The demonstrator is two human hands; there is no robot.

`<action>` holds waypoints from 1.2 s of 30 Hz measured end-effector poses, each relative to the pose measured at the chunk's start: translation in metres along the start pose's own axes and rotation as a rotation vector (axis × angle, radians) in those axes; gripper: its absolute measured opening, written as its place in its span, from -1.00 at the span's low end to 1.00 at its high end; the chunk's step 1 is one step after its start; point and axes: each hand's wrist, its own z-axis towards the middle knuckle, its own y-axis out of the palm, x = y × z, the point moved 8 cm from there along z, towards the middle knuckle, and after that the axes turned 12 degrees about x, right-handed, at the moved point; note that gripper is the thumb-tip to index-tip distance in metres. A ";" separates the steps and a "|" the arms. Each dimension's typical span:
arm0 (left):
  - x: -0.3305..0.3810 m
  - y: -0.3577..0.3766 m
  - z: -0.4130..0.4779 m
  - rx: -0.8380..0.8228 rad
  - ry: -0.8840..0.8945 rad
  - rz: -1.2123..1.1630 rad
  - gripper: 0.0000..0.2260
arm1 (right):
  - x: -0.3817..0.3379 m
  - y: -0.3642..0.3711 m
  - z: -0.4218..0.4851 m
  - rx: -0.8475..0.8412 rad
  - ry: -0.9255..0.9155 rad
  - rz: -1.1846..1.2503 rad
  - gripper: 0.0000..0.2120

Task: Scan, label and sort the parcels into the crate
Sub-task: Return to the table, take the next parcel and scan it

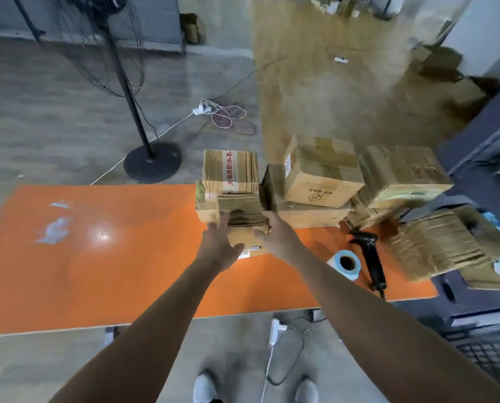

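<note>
The small parcel [244, 221] is pressed at nine o'clock by the left hand [218, 242] (fingers straight) and gripped at three o'clock by the right hand [275, 232], thumb curled.

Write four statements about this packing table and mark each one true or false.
1. The left hand and right hand both touch the small parcel. True.
2. The scanner is in the right hand. False: it lies on the table.
3. The label roll lies beside the scanner. True.
4. The table is green. False: it is orange.
</note>
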 end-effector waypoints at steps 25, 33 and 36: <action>0.100 0.017 -0.013 0.052 -0.014 -0.177 -0.71 | 0.049 -0.122 -0.003 -0.056 0.007 0.271 -0.65; 0.104 0.043 -0.022 0.021 -0.162 -0.346 -0.76 | 0.081 -0.125 -0.007 -0.002 0.024 0.260 -0.65; 0.101 0.062 -0.029 -0.022 -0.151 -0.329 -0.72 | 0.100 -0.124 -0.005 0.047 0.079 0.248 -0.68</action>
